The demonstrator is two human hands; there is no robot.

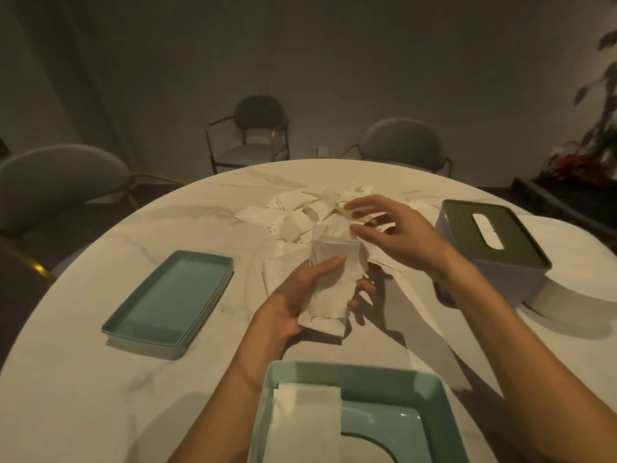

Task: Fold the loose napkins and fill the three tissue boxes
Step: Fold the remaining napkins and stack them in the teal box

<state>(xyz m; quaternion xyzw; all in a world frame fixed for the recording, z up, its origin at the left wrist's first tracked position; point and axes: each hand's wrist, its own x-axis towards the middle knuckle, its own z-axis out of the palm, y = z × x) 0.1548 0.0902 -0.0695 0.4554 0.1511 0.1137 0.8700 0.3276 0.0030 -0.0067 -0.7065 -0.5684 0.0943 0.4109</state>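
Above the table (100, 379), the left hand (293, 295) grips creased white folded napkins (330, 282), the right hand (397, 235) seemingly loose-fingered.

The left hand (293, 295) holds a stack of napkins (330, 285). The right hand (397, 235) reaches over the napkin pile (300, 212).

The round table (100, 379) was white marble with faint grey veins. The loose napkins (300, 212) were white. A teal lid (170, 299) and a teal open tissue box (434, 392) lay there; the closed tissue box (494, 272) was lavender under a dark green top.
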